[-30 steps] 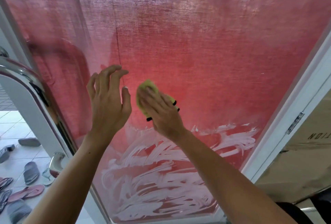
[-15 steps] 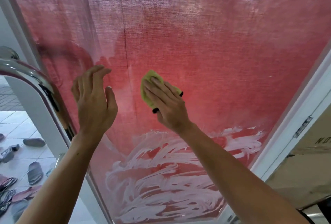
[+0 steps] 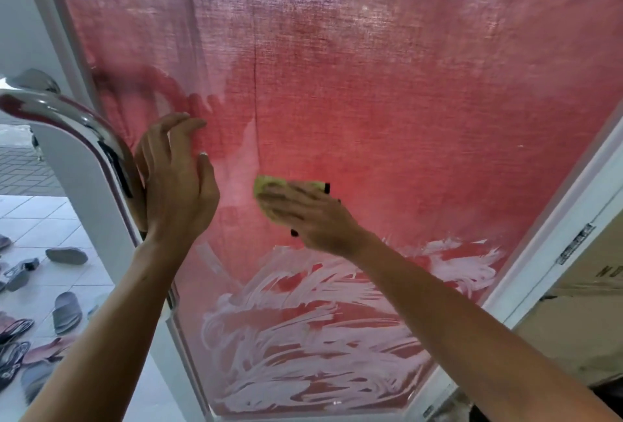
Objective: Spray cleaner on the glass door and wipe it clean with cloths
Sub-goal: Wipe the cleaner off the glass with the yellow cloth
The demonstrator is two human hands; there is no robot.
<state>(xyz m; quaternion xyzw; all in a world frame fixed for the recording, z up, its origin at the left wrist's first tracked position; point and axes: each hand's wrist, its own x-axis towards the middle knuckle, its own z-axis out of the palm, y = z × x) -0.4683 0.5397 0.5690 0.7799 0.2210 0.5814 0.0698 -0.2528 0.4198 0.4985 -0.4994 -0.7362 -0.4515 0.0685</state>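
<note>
The glass door (image 3: 404, 101) fills the view, with a red curtain behind it. White streaks of cleaner foam (image 3: 303, 337) smear its lower part. My right hand (image 3: 310, 216) presses a yellow-green cloth (image 3: 269, 185) flat against the glass at mid height, fingers straight over it. My left hand (image 3: 175, 182) is held up with straight fingers at the door's left edge, next to the chrome handle (image 3: 67, 115). Whether its palm touches the glass is unclear.
The white door frame (image 3: 553, 229) with a metal hinge (image 3: 574, 243) runs down the right side. Cardboard boxes (image 3: 590, 303) stand beyond it. At lower left, several sandals and slippers (image 3: 64, 310) lie on the tiled floor outside.
My right hand has swept the cloth across the glass and now points left. My left hand has shifted left toward the chrome handle. The camera has tilted a little.
</note>
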